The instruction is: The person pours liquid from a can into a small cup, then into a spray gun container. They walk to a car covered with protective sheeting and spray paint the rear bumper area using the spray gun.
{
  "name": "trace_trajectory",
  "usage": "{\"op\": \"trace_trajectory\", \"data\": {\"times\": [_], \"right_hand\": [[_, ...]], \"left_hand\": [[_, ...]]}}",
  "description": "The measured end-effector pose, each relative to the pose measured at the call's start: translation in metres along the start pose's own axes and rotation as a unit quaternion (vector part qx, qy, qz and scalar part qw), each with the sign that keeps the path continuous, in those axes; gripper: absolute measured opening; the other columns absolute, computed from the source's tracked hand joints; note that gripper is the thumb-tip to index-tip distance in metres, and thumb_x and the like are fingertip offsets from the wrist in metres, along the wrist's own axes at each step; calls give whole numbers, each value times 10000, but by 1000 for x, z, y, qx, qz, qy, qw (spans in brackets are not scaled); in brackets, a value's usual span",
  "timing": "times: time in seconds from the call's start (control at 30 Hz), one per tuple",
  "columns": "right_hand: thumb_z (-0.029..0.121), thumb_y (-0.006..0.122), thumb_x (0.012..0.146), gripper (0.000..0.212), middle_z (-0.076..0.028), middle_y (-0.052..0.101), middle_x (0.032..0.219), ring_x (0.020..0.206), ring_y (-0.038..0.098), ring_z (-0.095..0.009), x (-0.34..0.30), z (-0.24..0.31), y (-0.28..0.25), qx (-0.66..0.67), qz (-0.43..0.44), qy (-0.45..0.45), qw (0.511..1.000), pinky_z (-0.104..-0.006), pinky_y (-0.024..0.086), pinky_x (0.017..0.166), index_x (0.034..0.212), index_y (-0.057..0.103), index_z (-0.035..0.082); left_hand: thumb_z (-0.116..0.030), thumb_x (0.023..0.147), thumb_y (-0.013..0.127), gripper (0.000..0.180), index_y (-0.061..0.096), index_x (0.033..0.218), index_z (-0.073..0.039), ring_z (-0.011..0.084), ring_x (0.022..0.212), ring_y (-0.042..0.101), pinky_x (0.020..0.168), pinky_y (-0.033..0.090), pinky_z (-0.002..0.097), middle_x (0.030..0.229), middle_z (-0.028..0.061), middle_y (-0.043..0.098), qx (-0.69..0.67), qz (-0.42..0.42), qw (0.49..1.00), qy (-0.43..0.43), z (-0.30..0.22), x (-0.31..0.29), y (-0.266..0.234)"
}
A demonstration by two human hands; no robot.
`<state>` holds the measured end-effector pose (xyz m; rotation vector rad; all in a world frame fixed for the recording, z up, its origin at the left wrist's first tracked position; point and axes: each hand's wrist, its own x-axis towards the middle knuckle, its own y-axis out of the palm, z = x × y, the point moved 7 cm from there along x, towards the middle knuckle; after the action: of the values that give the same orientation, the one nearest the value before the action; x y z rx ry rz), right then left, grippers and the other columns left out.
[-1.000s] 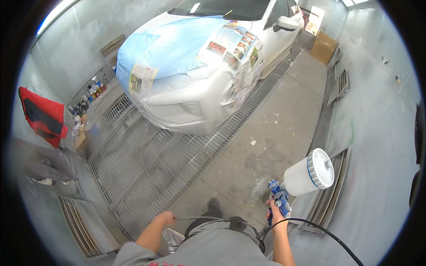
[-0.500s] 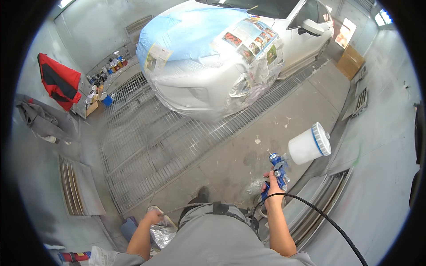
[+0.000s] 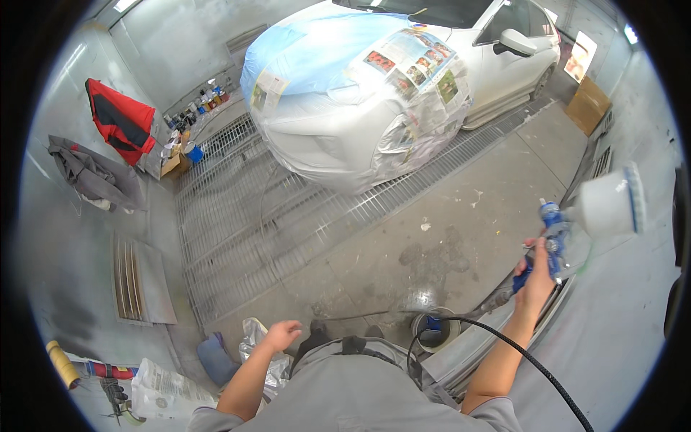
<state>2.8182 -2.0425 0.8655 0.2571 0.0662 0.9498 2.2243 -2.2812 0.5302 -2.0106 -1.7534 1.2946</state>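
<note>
My right hand (image 3: 535, 279) is wrapped round the handle of a blue spray gun (image 3: 554, 234), raised at the right near the wall. A white paint cup (image 3: 604, 204) with a blue-edged lid is fixed to the gun, slightly blurred. A black braided air hose (image 3: 515, 351) arcs past my right forearm. At the lower left, my left hand (image 3: 283, 335) hangs with its fingers loosely apart, holding nothing, beside crumpled silver wrapping (image 3: 255, 353). Ahead stands a white car (image 3: 317, 147), its front partly covered with blue film (image 3: 309, 54), newspaper (image 3: 414, 61) and clear plastic.
Metal floor grating (image 3: 223, 237) runs beneath and left of the car. A bucket (image 3: 452, 335) stands by my feet. Bottles and cans (image 3: 201, 104) line the far left wall, near a hanging red jacket (image 3: 122, 119). Cardboard (image 3: 586, 106) leans at the right wall.
My right hand has moved up and to the right with the spray gun. My left hand has come away from the dark hose and shifted slightly right and up. The bucket has come into view.
</note>
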Motion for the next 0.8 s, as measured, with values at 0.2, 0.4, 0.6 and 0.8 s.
{"op": "trace_trajectory", "data": {"times": [0.2, 0.4, 0.6, 0.8], "right_hand": [[207, 727, 1046, 161, -21, 717, 883, 532, 527, -70, -14, -22, 2, -38, 10, -17, 999, -239, 385, 455, 1132, 698, 74], [176, 759, 996, 165, -54, 721, 814, 483, 540, -83, -74, -109, 64, -106, 168, 119, 973, -261, 407, 419, 959, 701, 26], [180, 763, 967, 193, -40, 691, 736, 485, 527, -83, -136, -135, 144, -227, 267, 107, 930, -272, 383, 433, 943, 715, -5], [196, 780, 955, 196, -13, 649, 681, 511, 529, -81, -226, -137, 241, -216, 336, 96, 912, -264, 406, 474, 946, 733, 6]], "left_hand": [[-353, 978, 725, 359, 768, 1245, -116, 312, 1072, 765, 944, 599, 413, 1155, 152, 796, 10, 55, 998, -38, 22, -18, 27], [-408, 963, 707, 356, 796, 1178, -139, 336, 1055, 757, 934, 590, 427, 1129, 129, 799, 21, 46, 996, -77, 115, -70, 37], [-425, 957, 700, 378, 798, 1190, -144, 330, 1034, 761, 923, 589, 425, 1093, 136, 801, -71, -21, 990, -121, 198, -120, 26], [-456, 949, 709, 421, 798, 1194, -126, 336, 1048, 760, 931, 590, 428, 1108, 146, 802, -148, -34, 969, -196, 302, -170, 29]]}}
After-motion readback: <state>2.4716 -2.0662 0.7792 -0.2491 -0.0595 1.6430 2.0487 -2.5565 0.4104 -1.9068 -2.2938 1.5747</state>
